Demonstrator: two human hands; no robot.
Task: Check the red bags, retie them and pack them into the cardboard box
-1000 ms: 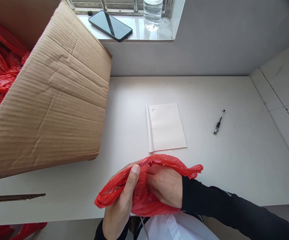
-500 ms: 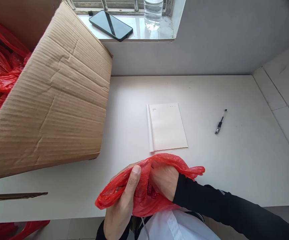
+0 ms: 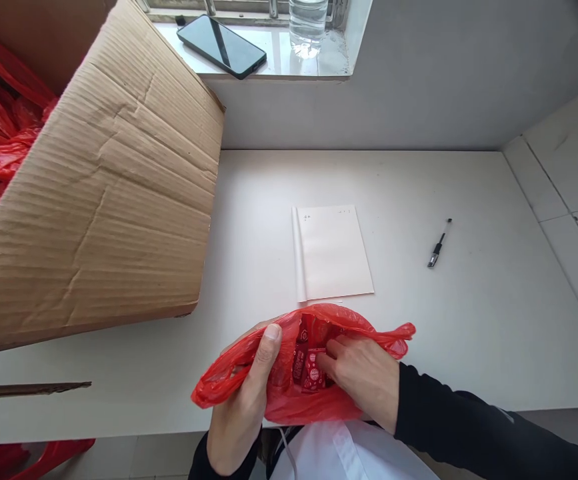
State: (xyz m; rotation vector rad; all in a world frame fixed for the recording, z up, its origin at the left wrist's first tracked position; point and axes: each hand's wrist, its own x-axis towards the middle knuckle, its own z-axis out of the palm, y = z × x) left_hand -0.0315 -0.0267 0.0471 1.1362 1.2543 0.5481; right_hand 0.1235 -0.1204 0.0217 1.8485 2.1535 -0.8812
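Note:
A red plastic bag (image 3: 309,407) is held over the front edge of the table, its mouth open toward me. My left hand (image 3: 249,393) grips the bag's left side, thumb over the rim and the other fingers behind the plastic. Inside lie several small red packets with printed patterns. My right hand (image 3: 363,370) is in the bag's mouth, its fingers curled at a small red packet (image 3: 313,373) with pale round marks. Thumb and fingertips press against that packet's right side; some fingers are partly hidden.
A large cardboard box (image 3: 133,180) with more red bags (image 3: 9,147) in it stands at left. A notebook (image 3: 336,253) and a pen (image 3: 439,245) lie on the white table (image 3: 493,320). The windowsill holds a phone (image 3: 221,47) and a clear bottle (image 3: 307,23).
My right hand has drawn back to the right, out of the depth of the bag, and the red packets now show. My left hand keeps its grip on the bag.

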